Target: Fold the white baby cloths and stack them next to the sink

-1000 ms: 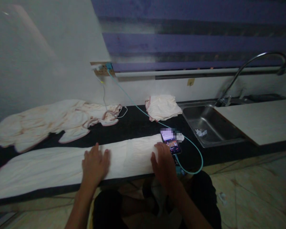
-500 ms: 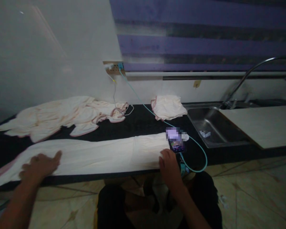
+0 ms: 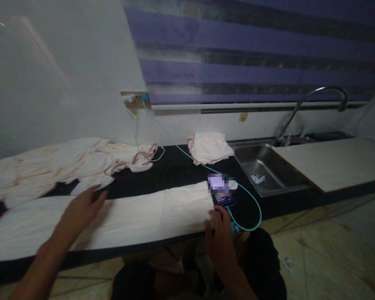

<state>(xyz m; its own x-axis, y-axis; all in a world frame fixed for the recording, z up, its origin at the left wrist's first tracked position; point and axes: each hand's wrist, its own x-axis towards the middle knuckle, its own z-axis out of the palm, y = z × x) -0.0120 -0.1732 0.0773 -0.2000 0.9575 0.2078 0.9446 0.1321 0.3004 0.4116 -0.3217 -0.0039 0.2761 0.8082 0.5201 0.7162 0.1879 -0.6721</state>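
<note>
A long folded strip of cream cloth [image 3: 137,214] lies along the front of the black counter, with a faint crease across it. My left hand [image 3: 83,210] is over its left part, fingers stretched out and slightly apart; whether they touch the cloth is unclear. At the strip's right end is my right hand [image 3: 219,229], fingers loosely bent and apart, with nothing seen in it. A phone [image 3: 224,198], partly blurred out, lies just beyond that hand. Behind the strip a crumpled cream garment [image 3: 65,160] with pink edging spreads out, and a folded cloth [image 3: 210,146] sits by the wall.
A teal cable [image 3: 183,150] runs from the wall socket [image 3: 134,100] across the counter [image 3: 165,168] and loops beside the phone. To the right are a steel sink [image 3: 268,166] with a crumpled white scrap, a curved tap [image 3: 295,110] and a pale board [image 3: 346,162].
My left hand has moved right and farther back over the cloth strip. My right hand stays at the strip's right end, its fingers now more apart. The view has turned a little to the right.
</note>
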